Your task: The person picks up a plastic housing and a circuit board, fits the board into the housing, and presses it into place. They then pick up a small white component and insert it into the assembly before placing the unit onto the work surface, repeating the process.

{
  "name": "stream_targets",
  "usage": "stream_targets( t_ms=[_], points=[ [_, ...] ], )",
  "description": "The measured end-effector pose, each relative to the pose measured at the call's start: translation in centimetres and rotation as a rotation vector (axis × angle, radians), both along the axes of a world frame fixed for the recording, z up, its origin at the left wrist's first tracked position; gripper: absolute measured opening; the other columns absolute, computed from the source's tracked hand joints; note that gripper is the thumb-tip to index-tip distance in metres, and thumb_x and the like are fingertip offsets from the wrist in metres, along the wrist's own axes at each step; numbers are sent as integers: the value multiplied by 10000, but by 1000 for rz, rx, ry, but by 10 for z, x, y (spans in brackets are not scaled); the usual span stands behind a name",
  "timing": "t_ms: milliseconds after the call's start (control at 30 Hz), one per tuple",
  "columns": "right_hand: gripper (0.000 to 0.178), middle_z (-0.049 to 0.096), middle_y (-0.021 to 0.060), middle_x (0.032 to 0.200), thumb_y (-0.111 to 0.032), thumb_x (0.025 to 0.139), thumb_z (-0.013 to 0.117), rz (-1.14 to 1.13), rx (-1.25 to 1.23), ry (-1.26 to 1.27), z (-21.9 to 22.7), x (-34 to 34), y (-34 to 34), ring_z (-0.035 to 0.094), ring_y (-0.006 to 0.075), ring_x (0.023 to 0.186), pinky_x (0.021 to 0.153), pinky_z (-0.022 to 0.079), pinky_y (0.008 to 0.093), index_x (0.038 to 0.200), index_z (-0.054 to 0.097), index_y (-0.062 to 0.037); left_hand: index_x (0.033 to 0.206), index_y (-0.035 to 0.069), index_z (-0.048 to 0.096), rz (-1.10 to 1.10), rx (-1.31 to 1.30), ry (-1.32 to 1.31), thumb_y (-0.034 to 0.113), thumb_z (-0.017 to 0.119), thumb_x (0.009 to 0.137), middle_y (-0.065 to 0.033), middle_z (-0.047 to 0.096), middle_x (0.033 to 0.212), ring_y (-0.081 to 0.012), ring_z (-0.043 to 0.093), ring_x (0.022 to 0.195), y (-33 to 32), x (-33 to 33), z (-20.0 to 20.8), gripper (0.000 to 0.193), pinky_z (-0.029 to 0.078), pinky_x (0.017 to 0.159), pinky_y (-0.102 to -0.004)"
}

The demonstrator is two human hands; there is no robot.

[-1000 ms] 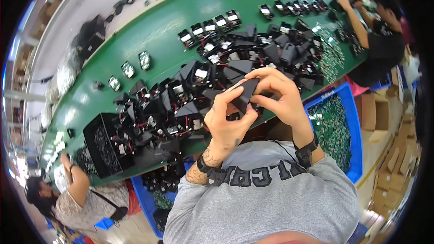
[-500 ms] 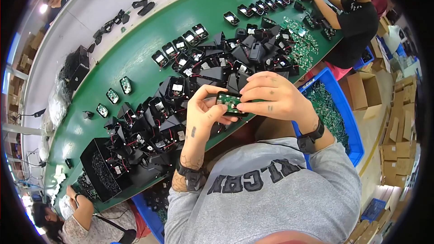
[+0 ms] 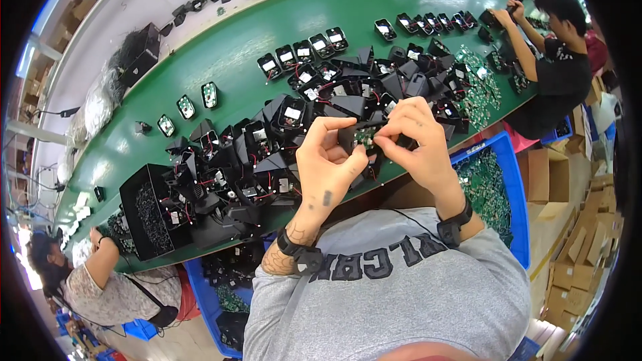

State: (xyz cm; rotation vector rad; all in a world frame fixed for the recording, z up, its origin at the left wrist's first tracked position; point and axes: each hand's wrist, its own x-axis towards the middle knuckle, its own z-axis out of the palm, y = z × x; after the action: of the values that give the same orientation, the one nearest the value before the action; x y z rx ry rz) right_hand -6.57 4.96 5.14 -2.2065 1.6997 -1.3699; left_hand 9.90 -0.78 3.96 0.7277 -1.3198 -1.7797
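Note:
In front of my chest, my left hand (image 3: 329,168) is closed around a small black plastic housing (image 3: 348,136), gripping it between thumb and fingers. A green circuit board (image 3: 365,135) shows at the housing's open side, tilted. My right hand (image 3: 416,142) pinches at the board's right edge with thumb and fingertips; whether the board sits fully inside the housing I cannot tell. Just beyond my hands lies a heap of black housings (image 3: 348,105) with red wires and white-labelled parts.
A green table (image 3: 234,47) carries rows of open housings (image 3: 302,50), loose boards (image 3: 478,87) and a black box of screws (image 3: 144,207). Blue bins (image 3: 520,200) of boards stand by the near edge. Co-workers sit at left (image 3: 110,287) and right (image 3: 558,87).
The housing has tilted up from lying face-up. My right fingers have shifted from its top and side to a pinch at the board's edge. The whole view has shifted slightly.

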Motion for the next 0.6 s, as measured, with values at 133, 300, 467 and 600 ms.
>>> stream_targets(
  t_ms=[133,300,467,600],
  points=[
    [155,594,40,781,24,627,736,-107,41,-387,-17,2,-14,554,191,827,743,433,289,758,665,-18,1109,-31,502,182,-151,-7,-74,630,780,-123,640,959,-142,664,807,-1,-14,-6,356,541,664,-218],
    [176,601,41,782,21,626,742,-36,-122,-208,-20,-18,-32,579,208,869,774,457,331,785,690,-34,1110,-28,497,228,-79,80,-89,613,789,-143,621,1000,-171,665,831,-10,-31,-6,347,572,726,-266],
    [237,596,15,786,-7,636,745,182,-184,135,-12,-64,-36,596,235,940,904,459,431,859,706,-75,1100,-46,488,169,-20,6,-104,595,798,-148,613,977,-181,661,835,-18,-53,-1,326,587,734,-292],
    [179,579,8,795,-58,656,746,303,-131,267,-5,-93,-30,603,213,950,961,437,482,823,684,-59,1122,-46,488,-36,109,-106,-82,577,811,-151,621,962,-217,680,814,-24,-63,2,325,591,687,-292]
  ],
)
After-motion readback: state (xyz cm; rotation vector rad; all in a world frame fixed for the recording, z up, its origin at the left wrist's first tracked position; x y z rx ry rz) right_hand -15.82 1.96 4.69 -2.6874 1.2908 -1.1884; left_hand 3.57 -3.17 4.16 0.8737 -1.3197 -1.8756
